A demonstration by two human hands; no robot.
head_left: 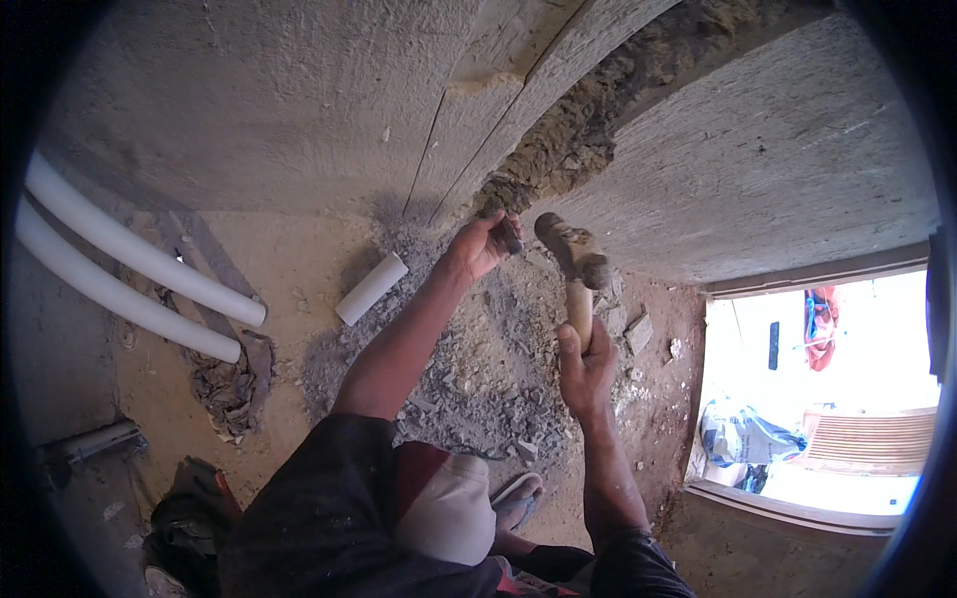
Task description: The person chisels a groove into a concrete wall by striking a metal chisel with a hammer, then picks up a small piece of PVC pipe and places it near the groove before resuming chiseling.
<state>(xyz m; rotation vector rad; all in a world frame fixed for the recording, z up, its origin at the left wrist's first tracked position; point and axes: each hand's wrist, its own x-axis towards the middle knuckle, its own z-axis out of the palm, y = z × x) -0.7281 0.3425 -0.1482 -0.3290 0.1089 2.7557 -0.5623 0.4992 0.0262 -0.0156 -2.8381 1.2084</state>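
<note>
My left hand [480, 249] is wrapped round a short, dark chisel [511, 237] at the lower end of a rough channel [568, 145] cut into the wall. The chisel's far tip is hidden against the broken masonry. In my right hand [586, 371] is a club hammer [574, 255], gripped by its pale wooden handle. The hammer's dusty metal head hangs just right of the chisel, apart from it. Straight saw-like lines run down the plaster beside the channel.
Rubble [478, 374] covers the floor below my hands. A short white pipe piece [372, 289] lies left of it. Two long white pipes [150, 264] reach in at the left, near a crumpled sack [234, 389]. A bright opening [758, 399] is at the right.
</note>
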